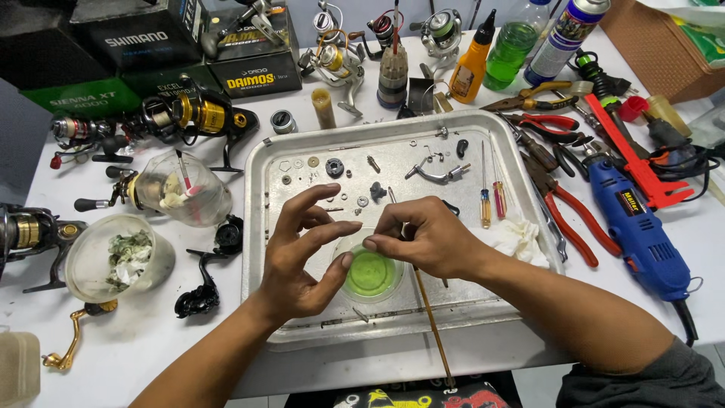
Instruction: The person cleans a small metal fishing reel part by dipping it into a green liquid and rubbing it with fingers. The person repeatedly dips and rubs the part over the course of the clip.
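Note:
My left hand (pixel 302 253) and my right hand (pixel 423 236) meet over a small clear cup of green liquid (pixel 371 276) that stands on a metal tray (pixel 260 227). The left hand's fingers are spread and curl around the cup's left rim. The right hand is pinched on a thin brush with a long brown handle (pixel 432 321) that runs back towards me; its tip is hidden behind the fingers. Whether a small part sits between the fingertips cannot be told. Tiny washers, screws and gears (pixel 334 167) lie on the tray beyond the hands.
Two small screwdrivers (pixel 491 198) and a white cloth (pixel 517 238) lie on the tray's right side. Pliers (pixel 566 215) and a blue rotary tool (pixel 634 227) are on the right. Fishing reels (pixel 200 115), boxes, plastic containers (pixel 113 261) and bottles (pixel 472 64) crowd the left and back.

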